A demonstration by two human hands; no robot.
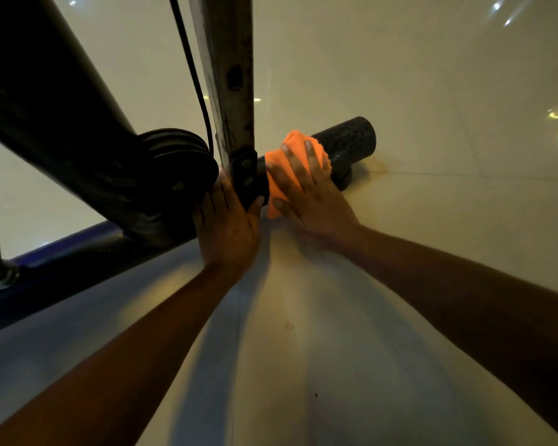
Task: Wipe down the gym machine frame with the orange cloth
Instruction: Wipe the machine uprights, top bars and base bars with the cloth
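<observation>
In the head view, the orange cloth is seen just right of the picture's centre, draped over a dark horizontal bar that runs out toward two o'clock and ends in a round cap. The right hand is laid flat over the cloth with its fingers spread and fairly straight — the cloth is pressed against the bar rather than gripped, which suits a sliding stroke along the tube. At nine o'clock from that hand, the left hand is placed at the joint where a worn, scuffed upright post meets the bar; its thumb is hooked round the black bolted bracket and its fingers are laid against a black pulley wheel. This hold is judged to steady the body, or the frame, while the wiping is done. A thin black cable is seen running up from the pulley toward twelve o'clock. A thick dark tube slants in from ten o'clock, and a blue rail lies at eight o'clock. The pale tiled floor lies beneath — the bar's capped end, uncovered by the cloth, is judged not yet wiped.
</observation>
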